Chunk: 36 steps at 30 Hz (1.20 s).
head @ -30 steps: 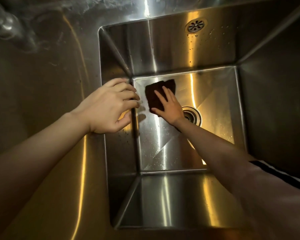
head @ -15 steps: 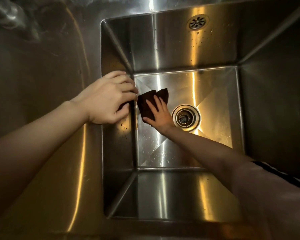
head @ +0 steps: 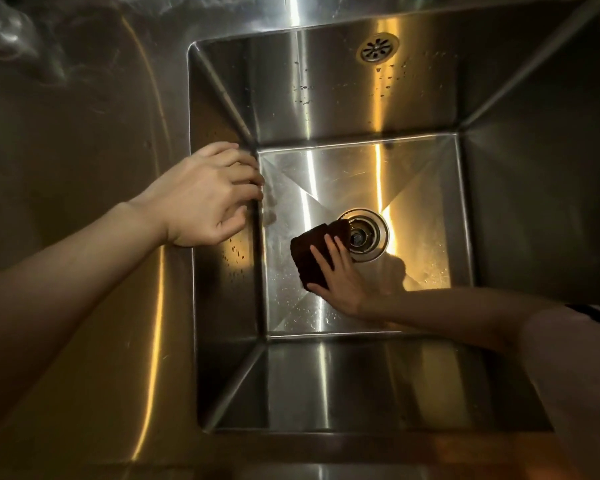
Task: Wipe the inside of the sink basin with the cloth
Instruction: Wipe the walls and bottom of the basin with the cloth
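A deep stainless steel sink basin (head: 326, 174) fills the middle of the view. On its floor lies a dark brown cloth (head: 309, 252), folded, just left of the round drain (head: 364, 235), with its far corner over the drain's rim. My right hand (head: 343, 278) presses flat on the cloth, fingers spread over it. My left hand (head: 208, 194) rests on the sink's left rim, fingers curled over the edge, holding nothing else.
An overflow grille (head: 377, 50) sits high on the back wall, with water drops below it. Drops also mark the left wall and the floor. A steel counter (head: 84, 168) runs along the left side. My right sleeve (head: 582, 341) shows at the right edge.
My right hand has slid the cloth from the floor's back left corner toward me and rightward, up to the drain. My left hand has stayed on the left rim.
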Available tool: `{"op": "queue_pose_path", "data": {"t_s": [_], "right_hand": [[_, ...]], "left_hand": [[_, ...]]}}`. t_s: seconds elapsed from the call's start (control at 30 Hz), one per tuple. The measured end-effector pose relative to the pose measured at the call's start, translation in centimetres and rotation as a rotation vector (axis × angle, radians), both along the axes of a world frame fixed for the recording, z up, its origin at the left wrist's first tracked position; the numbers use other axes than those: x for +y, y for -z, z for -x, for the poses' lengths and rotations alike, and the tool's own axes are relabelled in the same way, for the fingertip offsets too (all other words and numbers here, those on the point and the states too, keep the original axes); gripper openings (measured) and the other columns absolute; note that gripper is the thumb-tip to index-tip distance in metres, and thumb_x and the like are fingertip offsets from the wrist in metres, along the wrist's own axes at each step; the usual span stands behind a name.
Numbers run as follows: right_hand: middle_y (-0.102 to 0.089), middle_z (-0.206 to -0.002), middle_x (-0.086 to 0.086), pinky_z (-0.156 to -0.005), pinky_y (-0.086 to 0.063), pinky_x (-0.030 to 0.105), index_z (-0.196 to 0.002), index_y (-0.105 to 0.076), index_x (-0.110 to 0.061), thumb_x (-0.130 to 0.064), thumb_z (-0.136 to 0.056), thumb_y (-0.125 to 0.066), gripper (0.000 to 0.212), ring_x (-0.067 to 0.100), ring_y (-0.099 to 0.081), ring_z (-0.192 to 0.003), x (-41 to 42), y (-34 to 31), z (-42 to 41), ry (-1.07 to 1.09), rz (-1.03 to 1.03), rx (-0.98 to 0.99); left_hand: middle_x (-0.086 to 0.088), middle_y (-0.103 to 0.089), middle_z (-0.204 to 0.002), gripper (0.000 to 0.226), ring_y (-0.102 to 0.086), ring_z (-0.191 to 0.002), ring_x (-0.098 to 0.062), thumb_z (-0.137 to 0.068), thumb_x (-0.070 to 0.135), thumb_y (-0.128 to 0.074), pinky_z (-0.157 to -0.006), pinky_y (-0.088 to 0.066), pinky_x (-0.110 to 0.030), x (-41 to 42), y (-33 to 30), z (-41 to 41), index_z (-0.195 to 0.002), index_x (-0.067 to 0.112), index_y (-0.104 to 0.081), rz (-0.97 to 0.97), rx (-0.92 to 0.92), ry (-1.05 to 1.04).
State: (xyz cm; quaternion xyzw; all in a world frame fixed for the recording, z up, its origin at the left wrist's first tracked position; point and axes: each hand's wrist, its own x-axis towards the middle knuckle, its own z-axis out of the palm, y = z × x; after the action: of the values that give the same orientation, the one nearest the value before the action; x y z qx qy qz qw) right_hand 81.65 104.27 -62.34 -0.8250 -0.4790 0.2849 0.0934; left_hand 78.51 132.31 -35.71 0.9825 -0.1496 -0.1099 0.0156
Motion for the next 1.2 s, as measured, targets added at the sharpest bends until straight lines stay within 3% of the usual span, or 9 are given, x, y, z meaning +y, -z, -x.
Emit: {"op": "queue_pose_path", "data": {"t_s": [0.17, 0.3, 0.47, 0.63, 0.83, 1.0, 1.1, 1.2], "right_hand": [[0.016, -0.160, 0.014, -0.118, 0.005, 0.045, -0.154, 0.008, -0.024, -0.062, -0.096, -0.030, 0.079, 0.031, 0.018, -0.147, 3.8, -0.4, 5.3, 0.042, -0.002, 0.113], [0.013, -0.161, 0.015, -0.118, -0.004, 0.045, -0.154, 0.007, -0.023, -0.059, -0.096, -0.035, 0.079, 0.032, 0.013, -0.148, 4.9, -0.2, 6.9, -0.014, -0.007, 0.107], [0.014, -0.161, 0.009, -0.118, -0.002, 0.039, -0.153, 0.007, -0.028, -0.057, -0.095, -0.040, 0.080, 0.023, 0.017, -0.146, -0.1, 0.3, 2.5, -0.234, -0.033, 0.085], [0.027, -0.155, 0.005, -0.122, -0.003, 0.045, -0.147, 0.018, -0.032, -0.056, -0.095, -0.042, 0.083, 0.024, 0.023, -0.145, -4.7, 0.3, 0.8, -0.317, 0.043, 0.092], [0.007, -0.162, 0.011, -0.119, -0.004, 0.042, -0.155, -0.003, -0.025, -0.055, -0.094, -0.047, 0.081, 0.031, 0.008, -0.149, -1.7, -0.1, 1.4, -0.541, -0.025, 0.066], [0.004, -0.163, 0.008, -0.119, -0.008, 0.040, -0.155, -0.008, -0.027, -0.052, -0.094, -0.049, 0.077, 0.028, 0.007, -0.150, -1.3, -0.2, 2.5, -0.444, -0.042, 0.090], [0.007, -0.162, 0.009, -0.119, -0.005, 0.041, -0.154, 0.000, -0.028, -0.051, -0.095, -0.047, 0.078, 0.023, 0.016, -0.146, -3.2, -0.4, 1.7, -0.338, 0.000, 0.095], [0.009, -0.162, 0.011, -0.122, -0.007, 0.047, -0.151, 0.008, -0.029, -0.052, -0.095, -0.045, 0.080, 0.028, 0.011, -0.148, -5.3, -0.7, -0.5, -0.275, 0.047, 0.071]], "left_hand": [[-0.008, -0.067, -0.117, 0.048, -0.052, -0.122, -0.030, -0.084, 0.033, -0.035, -0.113, -0.027, -0.044, -0.3, -0.3, 0.0, -0.105, 0.012, -0.072, -0.003, -0.005, 0.000], [-0.008, -0.066, -0.117, 0.048, -0.052, -0.122, -0.030, -0.083, 0.033, -0.035, -0.113, -0.028, -0.044, -0.2, -0.2, 0.0, -0.104, 0.012, -0.072, -0.001, -0.012, -0.002], [-0.007, -0.067, -0.116, 0.046, -0.052, -0.121, -0.030, -0.082, 0.032, -0.036, -0.112, -0.029, -0.044, -0.2, -0.3, 0.0, -0.102, 0.012, -0.072, -0.001, -0.006, 0.005], [-0.007, -0.067, -0.116, 0.045, -0.052, -0.121, -0.030, -0.082, 0.031, -0.037, -0.113, -0.028, -0.044, -0.2, -0.3, 0.0, -0.102, 0.011, -0.072, 0.010, -0.020, 0.002], [-0.008, -0.067, -0.116, 0.045, -0.053, -0.121, -0.030, -0.083, 0.031, -0.037, -0.113, -0.029, -0.045, -0.2, -0.2, 0.0, -0.103, 0.011, -0.072, 0.016, -0.018, 0.004], [-0.008, -0.066, -0.117, 0.047, -0.052, -0.121, -0.029, -0.085, 0.033, -0.035, -0.113, -0.027, -0.044, 0.0, 0.0, 0.0, -0.105, 0.012, -0.072, -0.002, 0.003, 0.002], [-0.009, -0.067, -0.117, 0.048, -0.052, -0.121, -0.029, -0.085, 0.033, -0.035, -0.113, -0.027, -0.044, -0.1, -0.1, 0.0, -0.104, 0.011, -0.072, -0.012, 0.021, -0.004], [-0.009, -0.066, -0.118, 0.049, -0.052, -0.123, -0.029, -0.086, 0.034, -0.033, -0.114, -0.027, -0.045, -0.1, -0.3, 0.0, -0.106, 0.012, -0.072, -0.014, 0.033, -0.018]]}}
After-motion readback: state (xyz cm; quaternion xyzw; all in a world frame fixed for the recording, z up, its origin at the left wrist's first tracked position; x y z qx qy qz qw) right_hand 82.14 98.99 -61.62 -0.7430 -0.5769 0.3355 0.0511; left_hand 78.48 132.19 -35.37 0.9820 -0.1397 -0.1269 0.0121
